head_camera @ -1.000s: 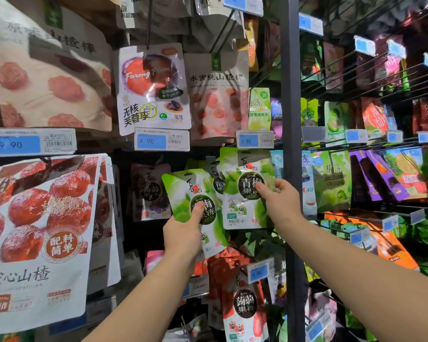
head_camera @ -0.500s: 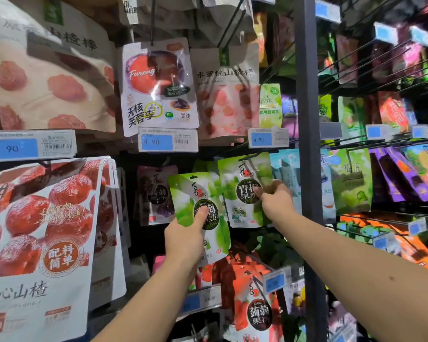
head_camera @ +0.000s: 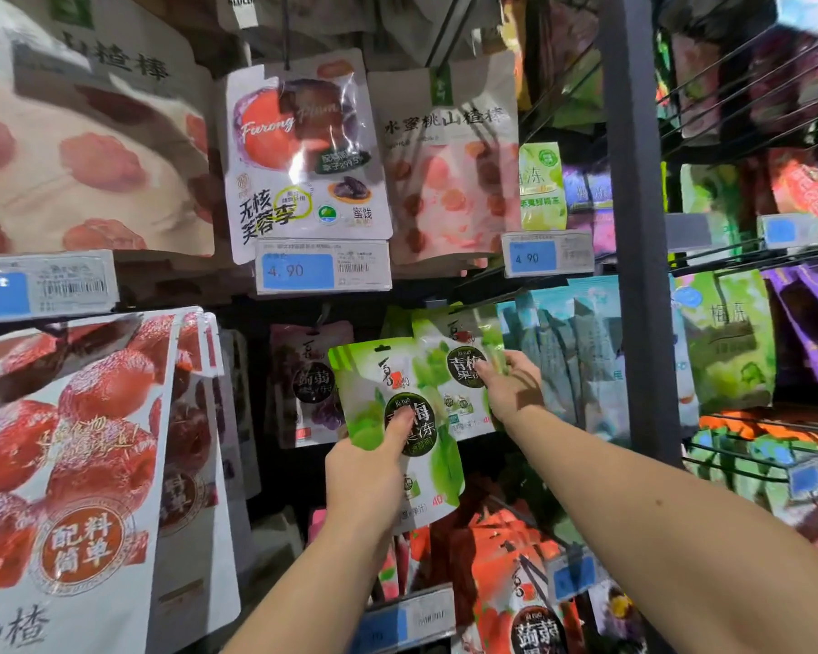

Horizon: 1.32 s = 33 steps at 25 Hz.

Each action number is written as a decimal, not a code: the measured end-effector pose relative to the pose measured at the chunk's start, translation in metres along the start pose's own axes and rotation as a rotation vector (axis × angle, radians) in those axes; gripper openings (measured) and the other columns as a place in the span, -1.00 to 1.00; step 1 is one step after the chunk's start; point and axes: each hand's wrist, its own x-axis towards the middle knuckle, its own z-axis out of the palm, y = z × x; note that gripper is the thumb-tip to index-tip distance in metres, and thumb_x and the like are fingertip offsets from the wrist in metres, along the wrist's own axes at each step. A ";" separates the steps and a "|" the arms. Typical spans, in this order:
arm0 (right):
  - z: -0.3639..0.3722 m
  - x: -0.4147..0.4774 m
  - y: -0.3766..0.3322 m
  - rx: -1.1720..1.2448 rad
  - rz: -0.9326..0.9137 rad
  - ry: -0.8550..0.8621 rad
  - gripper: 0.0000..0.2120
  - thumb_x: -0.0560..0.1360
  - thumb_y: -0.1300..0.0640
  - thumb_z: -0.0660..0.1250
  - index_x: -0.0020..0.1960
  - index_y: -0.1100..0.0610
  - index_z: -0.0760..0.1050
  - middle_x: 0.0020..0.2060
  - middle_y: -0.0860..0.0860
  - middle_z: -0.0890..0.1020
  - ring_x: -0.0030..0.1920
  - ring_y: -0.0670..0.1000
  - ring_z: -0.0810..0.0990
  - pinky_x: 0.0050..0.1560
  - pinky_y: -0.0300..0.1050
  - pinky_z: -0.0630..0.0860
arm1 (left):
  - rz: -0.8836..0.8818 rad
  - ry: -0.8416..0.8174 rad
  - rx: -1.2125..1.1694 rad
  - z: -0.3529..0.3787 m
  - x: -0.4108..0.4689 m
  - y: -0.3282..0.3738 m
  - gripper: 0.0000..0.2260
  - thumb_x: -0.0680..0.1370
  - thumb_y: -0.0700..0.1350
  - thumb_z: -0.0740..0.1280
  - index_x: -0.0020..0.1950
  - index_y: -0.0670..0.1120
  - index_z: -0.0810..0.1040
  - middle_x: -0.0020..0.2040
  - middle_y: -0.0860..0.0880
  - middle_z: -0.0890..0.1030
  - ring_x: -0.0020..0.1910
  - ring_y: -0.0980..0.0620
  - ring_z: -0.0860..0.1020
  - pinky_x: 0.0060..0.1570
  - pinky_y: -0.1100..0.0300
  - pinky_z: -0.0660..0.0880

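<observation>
My left hand (head_camera: 367, 474) holds a green snack pouch (head_camera: 388, 398) by its lower half, thumb pressed on the dark round label. The pouch is raised in front of the rack, tilted slightly left. Behind it hangs a second green pouch (head_camera: 454, 342) of the same kind on a hook. My right hand (head_camera: 511, 389) reaches to that hanging pouch, its fingers at the pouch's right side; motion blur hides whether they pinch it.
A dark upright post (head_camera: 633, 228) stands just right of my right hand. Blue price tags (head_camera: 322, 271) line the hook rows. Large red-fruit bags (head_camera: 67, 464) hang at the left, red pouches (head_camera: 515, 582) below, teal pouches (head_camera: 577, 361) to the right.
The view has come closer to the rack. My left hand has raised its green pouch up and to the right, overlapping the hanging one. My right hand stays at the hanging pouch.
</observation>
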 end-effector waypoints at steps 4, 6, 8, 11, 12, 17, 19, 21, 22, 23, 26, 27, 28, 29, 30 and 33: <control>0.010 0.003 0.005 -0.020 0.026 0.006 -0.71 0.53 0.02 0.47 0.16 0.15 0.57 0.04 0.09 0.64 0.05 0.12 0.60 0.02 -0.13 0.47 | 0.016 -0.043 -0.005 0.001 0.000 -0.001 -0.81 0.58 0.02 0.46 -0.05 -0.11 0.67 -0.42 0.14 0.66 -0.53 0.25 0.55 -0.54 0.42 0.39; 0.008 0.000 0.002 -0.039 0.066 -0.006 -0.61 0.53 -0.05 0.47 0.24 0.14 0.53 0.18 0.15 0.62 0.13 0.17 0.61 0.15 0.03 0.55 | 0.013 -0.066 -0.017 0.002 -0.002 -0.001 -0.84 0.58 0.03 0.46 0.00 -0.06 0.69 -0.27 0.16 0.73 -0.41 0.31 0.62 -0.49 0.45 0.43; 0.002 -0.008 -0.005 -0.133 0.114 -0.019 -0.45 0.58 -0.12 0.38 0.43 0.17 0.40 0.38 0.19 0.51 0.33 0.23 0.52 0.36 0.10 0.45 | 0.010 -0.097 -0.012 0.005 -0.006 0.002 -0.87 0.59 0.04 0.46 0.01 -0.01 0.68 -0.24 0.22 0.73 -0.34 0.35 0.64 -0.45 0.47 0.44; -0.023 -0.044 -0.026 -0.150 0.075 0.044 -0.52 0.65 -0.13 0.23 0.43 0.16 0.37 0.39 0.16 0.47 0.41 0.21 0.43 0.43 0.10 0.36 | 0.019 -0.133 0.001 0.011 -0.013 0.006 -0.92 0.59 0.03 0.45 -0.03 0.05 0.66 -0.22 0.24 0.72 -0.30 0.38 0.64 -0.42 0.48 0.46; -0.034 -0.061 -0.033 -0.097 0.040 0.026 -0.62 0.66 -0.10 0.23 0.33 0.14 0.44 0.30 0.11 0.53 0.36 0.19 0.47 0.37 0.08 0.40 | 0.027 -0.144 0.005 0.015 -0.014 0.008 -0.90 0.59 0.05 0.45 0.01 0.04 0.67 -0.15 0.20 0.74 -0.25 0.36 0.66 -0.34 0.44 0.50; -0.085 -0.131 -0.057 0.216 0.071 -0.287 -0.86 0.63 0.02 0.35 0.08 0.06 0.60 0.00 -0.04 0.70 0.04 -0.09 0.67 -0.08 -0.22 0.50 | 0.025 -0.230 0.045 0.039 -0.020 0.017 -0.71 0.56 0.15 0.46 0.11 -0.03 0.73 0.01 0.05 0.77 -0.01 0.08 0.71 -0.02 0.14 0.59; -0.095 -0.136 -0.058 0.296 0.084 -0.277 -0.84 0.57 0.15 0.44 0.13 0.13 0.57 -0.08 0.00 0.72 -0.09 -0.13 0.73 -0.16 -0.29 0.57 | 0.023 -0.256 0.073 0.049 -0.024 0.024 -0.72 0.56 0.15 0.46 0.09 -0.03 0.74 -0.02 0.06 0.77 0.01 0.02 0.72 0.08 0.05 0.63; -0.101 -0.133 -0.057 0.307 0.061 -0.183 -0.73 0.53 0.18 0.49 0.19 0.14 0.52 -0.06 0.03 0.73 -0.10 -0.06 0.74 -0.08 -0.16 0.64 | 0.024 -0.286 0.052 0.059 -0.028 0.029 -0.76 0.56 0.11 0.48 0.10 -0.03 0.73 -0.01 0.03 0.77 0.04 -0.04 0.73 0.12 -0.03 0.64; -0.104 -0.129 -0.057 0.282 0.033 -0.117 -0.71 0.52 0.17 0.51 0.18 0.12 0.51 -0.03 0.03 0.73 -0.07 -0.04 0.73 -0.03 -0.10 0.65 | 0.038 -0.292 0.043 0.063 -0.031 0.030 -0.75 0.55 0.09 0.49 0.12 -0.03 0.71 0.01 0.02 0.76 0.04 -0.02 0.72 0.11 0.00 0.64; -0.107 -0.126 -0.057 0.259 -0.002 -0.058 -0.70 0.50 0.15 0.52 0.17 0.08 0.51 -0.01 0.03 0.72 -0.05 -0.03 0.72 0.02 -0.04 0.65 | 0.071 -0.298 0.059 0.066 -0.034 0.031 -0.73 0.53 0.10 0.49 0.14 -0.02 0.68 0.04 0.02 0.75 0.03 0.05 0.71 0.10 0.10 0.63; -0.115 -0.120 -0.057 0.233 -0.077 0.027 -0.71 0.49 0.11 0.54 0.11 -0.01 0.49 -0.02 -0.02 0.71 -0.02 -0.03 0.71 0.12 0.10 0.64 | 0.240 -0.247 0.164 0.067 -0.044 0.030 -0.85 0.56 -0.05 0.46 0.08 0.03 0.56 -0.03 0.08 0.68 -0.16 0.34 0.61 -0.23 0.50 0.46; -0.117 -0.121 -0.057 0.225 -0.095 0.025 -0.72 0.49 0.11 0.53 0.11 -0.02 0.49 -0.02 -0.04 0.71 -0.01 -0.05 0.71 0.13 0.11 0.64 | 0.298 -0.234 0.174 0.066 -0.046 0.028 -0.86 0.57 -0.12 0.45 0.06 0.05 0.55 -0.06 0.09 0.67 -0.18 0.33 0.61 -0.26 0.50 0.44; -0.118 -0.123 -0.057 0.222 -0.113 0.027 -0.72 0.50 0.12 0.53 0.10 -0.03 0.48 -0.02 -0.05 0.71 -0.01 -0.06 0.71 0.13 0.10 0.64 | 0.337 -0.220 0.174 0.065 -0.047 0.025 -0.84 0.57 -0.16 0.45 0.07 0.06 0.55 -0.06 0.09 0.68 -0.15 0.30 0.62 -0.23 0.48 0.46; -0.119 -0.125 -0.056 0.223 -0.127 0.029 -0.72 0.50 0.12 0.53 0.09 -0.04 0.48 -0.02 -0.06 0.70 -0.02 -0.08 0.71 0.13 0.08 0.64 | 0.366 -0.216 0.169 0.065 -0.048 0.023 -0.82 0.58 -0.17 0.44 0.10 0.06 0.56 -0.04 0.12 0.69 -0.11 0.27 0.64 -0.19 0.46 0.48; -0.120 -0.125 -0.055 0.231 -0.145 0.032 -0.73 0.50 0.13 0.53 0.07 -0.06 0.48 -0.03 -0.06 0.70 -0.02 -0.10 0.70 0.12 0.05 0.65 | 0.394 -0.206 0.167 0.064 -0.050 0.023 -0.81 0.58 -0.17 0.44 0.12 0.08 0.57 -0.02 0.16 0.70 -0.07 0.25 0.64 -0.15 0.43 0.51; -0.122 -0.125 -0.056 0.245 -0.163 0.024 -0.72 0.50 0.14 0.53 0.05 -0.08 0.46 -0.02 -0.05 0.70 -0.01 -0.09 0.71 0.13 0.05 0.65 | 0.428 -0.194 0.158 0.064 -0.051 0.021 -0.80 0.58 -0.16 0.44 0.13 0.09 0.57 0.00 0.21 0.69 -0.04 0.25 0.65 -0.10 0.41 0.53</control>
